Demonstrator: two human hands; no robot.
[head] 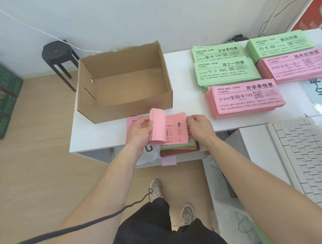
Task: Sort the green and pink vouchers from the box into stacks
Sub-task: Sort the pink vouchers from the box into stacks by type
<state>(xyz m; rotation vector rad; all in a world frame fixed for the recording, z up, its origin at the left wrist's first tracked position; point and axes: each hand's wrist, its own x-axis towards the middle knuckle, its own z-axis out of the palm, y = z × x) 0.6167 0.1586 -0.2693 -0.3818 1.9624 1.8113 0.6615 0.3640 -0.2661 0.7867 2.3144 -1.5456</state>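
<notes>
Plain brown on the cardboard box (127,86). Pink with black print on the voucher bundle (176,129) and the pink stacks (246,100). Pale green with black print on the green stacks (227,73). White on the table (189,108) and keyboard (307,159). Black on the stool (57,53). Dark green on the cartons (0,91).

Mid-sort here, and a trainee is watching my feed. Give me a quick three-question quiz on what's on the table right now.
1. True or false: the cardboard box holds green vouchers.
2. What do the left hand and right hand grip between them? A) a keyboard B) a pink bundle C) a green stack
3. How many green stacks lie on the table to the right of the box?
Key: 1 false, it looks empty; 2 B; 3 three.
</notes>
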